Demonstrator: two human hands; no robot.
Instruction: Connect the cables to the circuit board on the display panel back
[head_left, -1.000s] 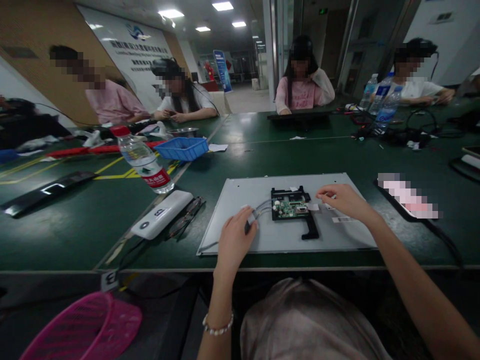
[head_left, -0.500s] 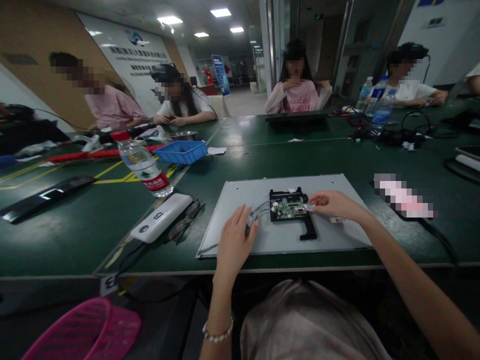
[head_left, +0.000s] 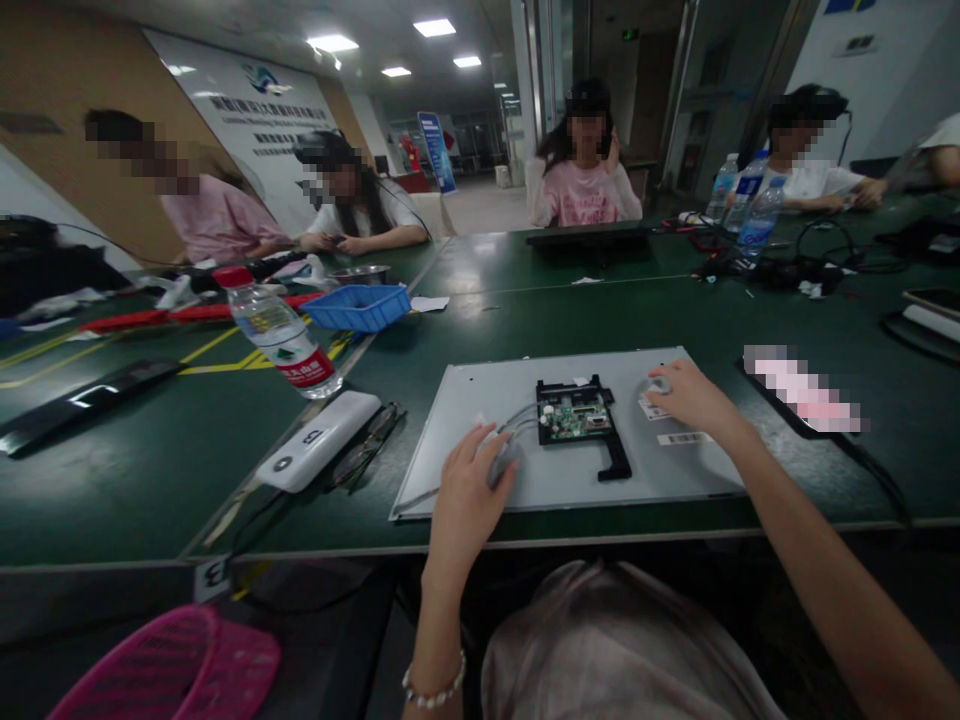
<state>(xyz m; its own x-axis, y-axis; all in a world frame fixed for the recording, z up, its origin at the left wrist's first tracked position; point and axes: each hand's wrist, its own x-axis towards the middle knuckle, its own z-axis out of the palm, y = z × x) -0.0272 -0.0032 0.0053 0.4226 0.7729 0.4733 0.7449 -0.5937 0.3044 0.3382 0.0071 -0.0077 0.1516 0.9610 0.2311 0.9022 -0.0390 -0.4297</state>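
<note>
The circuit board sat in a black frame, flat on a grey panel near the table's front edge; take it as the clock's centre, with twelve straight ahead of the wearer. Grey wires ran from its nine o'clock side to the left hand, whose bent fingers curved over a small grey piece; whether they gripped it or only rested there could not be told. The right hand was at two to three o'clock, fingers bent together at a small pale scrap, too blurred to tell if pinched; a barcode label lay on the panel at three.

The table was dark green and glossy, with lamplight smeared across it; folded glasses and a white power bank lay side by side at nine; a red-capped bottle stood at ten, a blue tray beyond it; a phone lay at three, and water bottles clustered towards one. A pink basket was below the table's edge at eight. People sat around the far side, one in pink at twelve; behind them were a lettered wall sign at eleven and bright ceiling lights.
</note>
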